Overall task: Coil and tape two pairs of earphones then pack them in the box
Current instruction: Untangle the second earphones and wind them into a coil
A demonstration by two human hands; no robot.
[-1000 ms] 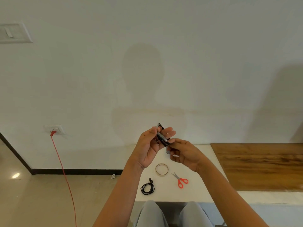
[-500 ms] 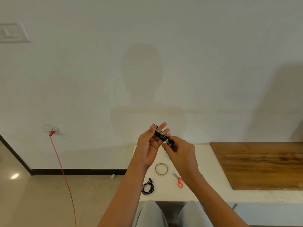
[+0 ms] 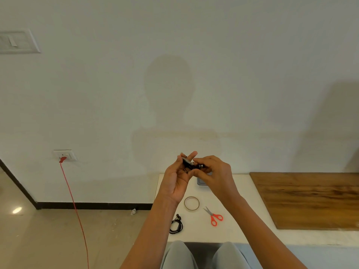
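The white desk [image 3: 196, 234] runs across in front of your knees, and a wooden board [image 3: 310, 199] covers its right part. Your left hand [image 3: 175, 179] and right hand [image 3: 215, 171] are both raised above the desk's left part, clear of the surface, and meet at the fingers. Under your right hand, toward the far edge, a grey box [image 3: 202, 184] shows only a corner, so you cannot tell from here whether it is open. Nearer you lies the tape roll [image 3: 191, 203], flat on the desk. The red-handled scissors [image 3: 213, 217] are just to its right, and one pair of coiled earphones [image 3: 175, 227] sits close to the front left corner. Whether that pair is taped is too small to tell. Smallest of all is the black earphone bundle [image 3: 191, 164] between your hands. Your left hand, palm toward you and forefinger straight up, pinches it with thumb and the other fingers. Your right hand's curled fingers nip its right end, where a small pale tip shows. This looks like the coiling or securing of the second pair, so the task seems about halfway through. For the next move, keep the loops pinched in your left hand so they do not spring apart. Then free your right hand to reach down for the tape roll and scissors, and bind the bundle before either pair goes into the box.
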